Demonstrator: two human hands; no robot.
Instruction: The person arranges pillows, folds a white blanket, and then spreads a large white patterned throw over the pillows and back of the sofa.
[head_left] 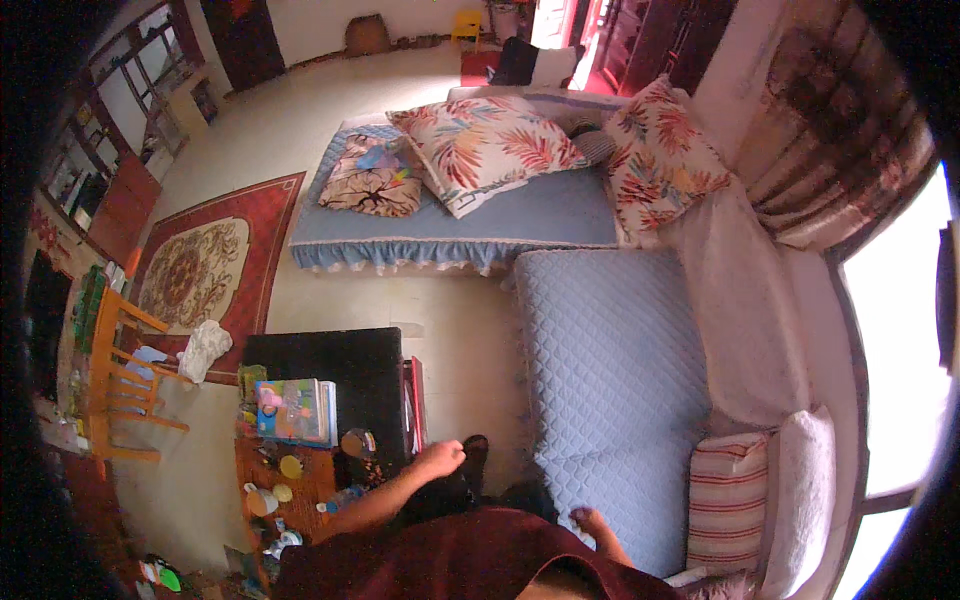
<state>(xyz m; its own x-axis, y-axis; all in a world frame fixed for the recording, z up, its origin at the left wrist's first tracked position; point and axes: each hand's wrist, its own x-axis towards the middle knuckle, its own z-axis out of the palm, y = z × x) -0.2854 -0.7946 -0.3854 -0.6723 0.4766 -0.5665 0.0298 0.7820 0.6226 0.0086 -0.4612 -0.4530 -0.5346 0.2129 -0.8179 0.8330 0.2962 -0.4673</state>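
Observation:
My left hand (441,460) is held out over the floor beside the dark coffee table (335,350), its fingers curled in with nothing visible in them. A dark shoe (477,450) shows just past it. My right hand (588,519) hangs low at the near edge of the blue quilted sofa seat (610,350); its fingers look curled and I see no thing in them. Nearest to my left arm, on the table, are a round jar (357,442), a stack of books (292,410) and a white mug (262,500).
Ahead, a blue skirted daybed (460,220) carries leaf-patterned cushions (490,150). A wooden chair (130,385) stands left, near a red patterned rug (200,265) with a crumpled white cloth (206,350). A striped pillow (727,500) lies at the sofa's near right end.

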